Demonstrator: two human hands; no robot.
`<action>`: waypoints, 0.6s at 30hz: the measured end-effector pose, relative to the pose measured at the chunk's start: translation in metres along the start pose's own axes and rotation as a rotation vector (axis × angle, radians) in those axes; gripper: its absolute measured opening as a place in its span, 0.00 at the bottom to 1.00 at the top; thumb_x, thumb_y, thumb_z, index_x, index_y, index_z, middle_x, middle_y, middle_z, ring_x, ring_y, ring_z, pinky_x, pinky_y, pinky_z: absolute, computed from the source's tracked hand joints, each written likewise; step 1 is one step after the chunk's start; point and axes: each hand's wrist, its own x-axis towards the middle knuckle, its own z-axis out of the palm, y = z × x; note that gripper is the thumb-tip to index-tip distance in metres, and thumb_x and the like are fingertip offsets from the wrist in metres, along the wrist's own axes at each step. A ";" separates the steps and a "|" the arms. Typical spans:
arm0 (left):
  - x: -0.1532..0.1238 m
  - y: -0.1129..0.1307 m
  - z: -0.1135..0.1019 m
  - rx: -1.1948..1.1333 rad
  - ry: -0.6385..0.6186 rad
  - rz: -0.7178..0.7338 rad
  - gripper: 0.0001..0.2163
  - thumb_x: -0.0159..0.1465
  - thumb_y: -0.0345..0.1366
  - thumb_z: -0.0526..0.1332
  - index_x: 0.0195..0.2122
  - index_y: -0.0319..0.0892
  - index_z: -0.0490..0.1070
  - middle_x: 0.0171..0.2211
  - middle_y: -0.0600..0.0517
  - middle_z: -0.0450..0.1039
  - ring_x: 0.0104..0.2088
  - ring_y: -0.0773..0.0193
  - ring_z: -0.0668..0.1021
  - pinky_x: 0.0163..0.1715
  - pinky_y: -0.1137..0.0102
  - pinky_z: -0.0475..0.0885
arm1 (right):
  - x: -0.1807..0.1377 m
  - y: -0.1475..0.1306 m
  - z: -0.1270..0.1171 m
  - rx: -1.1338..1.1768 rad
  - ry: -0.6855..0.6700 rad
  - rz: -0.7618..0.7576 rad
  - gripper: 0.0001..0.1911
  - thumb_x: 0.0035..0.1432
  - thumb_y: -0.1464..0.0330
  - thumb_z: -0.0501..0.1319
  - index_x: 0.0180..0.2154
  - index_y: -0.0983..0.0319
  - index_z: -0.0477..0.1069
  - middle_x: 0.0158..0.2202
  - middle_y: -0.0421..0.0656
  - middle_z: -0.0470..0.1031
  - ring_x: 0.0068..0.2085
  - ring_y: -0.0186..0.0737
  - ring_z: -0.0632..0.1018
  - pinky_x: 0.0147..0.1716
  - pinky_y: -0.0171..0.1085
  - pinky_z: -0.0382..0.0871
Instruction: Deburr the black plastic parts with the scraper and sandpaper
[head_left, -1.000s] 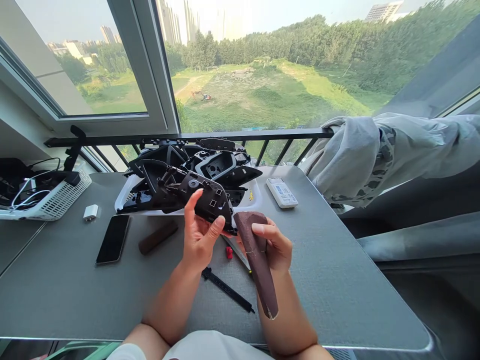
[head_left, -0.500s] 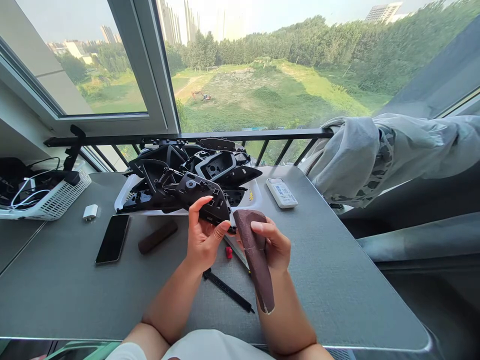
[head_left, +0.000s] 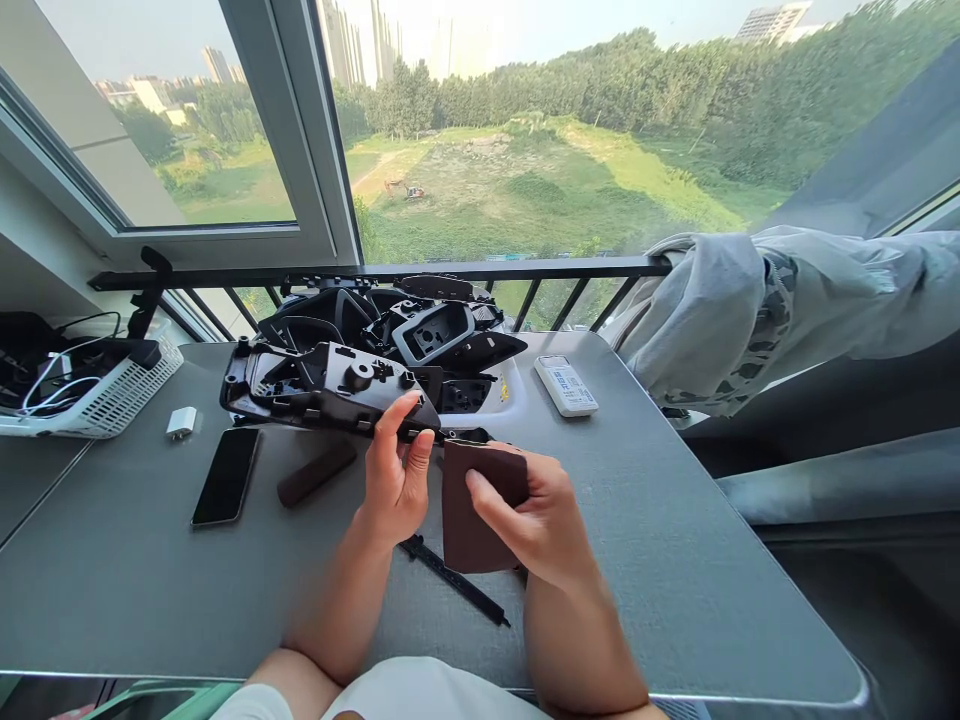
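My left hand (head_left: pixel 396 478) grips the right end of a long black plastic part (head_left: pixel 315 385) and holds it level above the grey table (head_left: pixel 675 560). My right hand (head_left: pixel 536 515) is closed on a folded brown sheet of sandpaper (head_left: pixel 471 505), held flat against the part's near end. Behind them a white tray (head_left: pixel 504 400) holds a heap of similar black plastic parts (head_left: pixel 427 330).
On the table lie a dark phone (head_left: pixel 225 477), a brown block (head_left: pixel 315 472), a white charger (head_left: pixel 181 422), a black strip (head_left: pixel 454 580) and a white remote (head_left: pixel 566 385). A white basket with cables (head_left: pixel 82 390) sits far left. Grey cloth (head_left: pixel 750 310) hangs over the railing at right.
My left hand has turned the black part so that it lies long and level to the left. The sandpaper has swung from hanging down to flat against the part's end.
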 end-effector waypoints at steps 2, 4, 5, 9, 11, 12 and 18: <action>-0.001 -0.001 0.000 0.029 -0.040 0.043 0.20 0.68 0.32 0.57 0.61 0.50 0.60 0.52 0.49 0.74 0.51 0.63 0.77 0.51 0.68 0.73 | 0.001 -0.001 0.002 -0.108 -0.006 -0.069 0.11 0.54 0.72 0.58 0.20 0.62 0.65 0.19 0.35 0.64 0.21 0.29 0.64 0.20 0.30 0.58; -0.002 -0.002 0.000 0.049 -0.066 0.077 0.21 0.68 0.30 0.57 0.61 0.50 0.61 0.51 0.50 0.75 0.50 0.64 0.78 0.51 0.69 0.73 | 0.001 -0.001 0.002 -0.168 0.003 -0.086 0.11 0.55 0.72 0.57 0.21 0.61 0.65 0.19 0.36 0.65 0.21 0.30 0.65 0.20 0.30 0.59; -0.002 -0.002 -0.001 0.056 -0.075 0.090 0.21 0.68 0.29 0.57 0.61 0.50 0.61 0.50 0.50 0.76 0.50 0.65 0.78 0.51 0.70 0.73 | 0.001 -0.001 0.001 -0.184 0.014 -0.081 0.11 0.56 0.72 0.57 0.22 0.61 0.65 0.20 0.36 0.65 0.21 0.30 0.65 0.21 0.30 0.59; -0.001 -0.001 -0.001 0.081 -0.083 0.118 0.21 0.67 0.28 0.58 0.60 0.49 0.62 0.48 0.51 0.77 0.48 0.66 0.79 0.50 0.70 0.74 | -0.001 -0.002 -0.001 -0.183 0.025 -0.068 0.12 0.56 0.72 0.56 0.21 0.61 0.64 0.19 0.35 0.64 0.20 0.29 0.64 0.20 0.30 0.58; -0.001 0.000 -0.001 0.101 -0.081 0.127 0.20 0.67 0.29 0.58 0.60 0.49 0.63 0.48 0.50 0.77 0.48 0.64 0.79 0.50 0.68 0.74 | -0.002 -0.003 -0.001 -0.172 -0.007 -0.070 0.12 0.56 0.72 0.56 0.20 0.61 0.63 0.19 0.35 0.63 0.20 0.29 0.64 0.20 0.30 0.58; 0.000 0.000 -0.001 0.112 -0.082 0.134 0.19 0.67 0.30 0.58 0.59 0.49 0.63 0.48 0.50 0.77 0.48 0.64 0.80 0.50 0.68 0.74 | -0.001 -0.003 0.000 -0.173 -0.020 -0.067 0.12 0.56 0.72 0.56 0.20 0.61 0.64 0.19 0.35 0.64 0.20 0.29 0.64 0.20 0.30 0.59; 0.003 0.004 -0.002 0.132 -0.102 0.159 0.19 0.67 0.29 0.58 0.59 0.48 0.64 0.46 0.50 0.78 0.46 0.65 0.80 0.49 0.69 0.75 | 0.001 -0.004 -0.002 -0.158 0.068 -0.016 0.11 0.56 0.72 0.56 0.22 0.62 0.68 0.19 0.35 0.64 0.21 0.30 0.64 0.20 0.30 0.59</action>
